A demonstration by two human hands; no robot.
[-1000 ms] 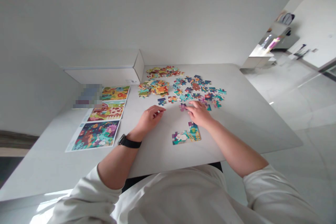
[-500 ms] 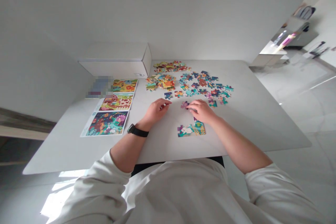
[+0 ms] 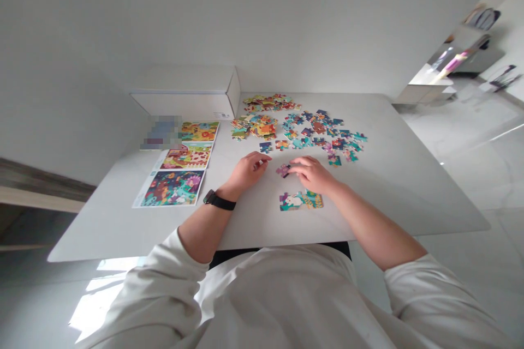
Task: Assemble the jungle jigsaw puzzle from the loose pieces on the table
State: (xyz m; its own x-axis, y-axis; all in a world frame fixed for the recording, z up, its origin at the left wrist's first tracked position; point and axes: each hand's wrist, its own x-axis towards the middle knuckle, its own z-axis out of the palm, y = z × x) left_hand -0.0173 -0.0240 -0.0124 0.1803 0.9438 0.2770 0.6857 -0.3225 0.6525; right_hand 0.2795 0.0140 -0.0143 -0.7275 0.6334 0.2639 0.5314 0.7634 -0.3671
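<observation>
A purple puzzle piece [image 3: 283,169] lies at the fingertips of my right hand [image 3: 311,173], its right edge between thumb and fingers. My left hand [image 3: 248,170] rests on the table to the left of that piece, loosely bent with a gap between thumb and forefinger, and nothing shows in it. Closer to me, a short joined strip of puzzle [image 3: 301,202] shows a white rabbit and orange plants. Beyond my hands, loose blue, teal and purple pieces [image 3: 319,127] are spread out. A dark blue piece [image 3: 266,147] and an orange piece [image 3: 282,145] lie nearest my left fingertips.
Two heaps of other pieces, a yellow-orange one [image 3: 262,127] and a red-green one [image 3: 272,102], sit farther back. At left lies a picture sheet [image 3: 172,188] with three printed scenes. A white box [image 3: 184,103] stands behind it against the wall. The white table [image 3: 388,174] has rounded corners.
The purple piece has turned and shifted slightly toward my left hand, and my right fingers have spread a little. My left hand stays in place. The whole view has shifted slightly.
</observation>
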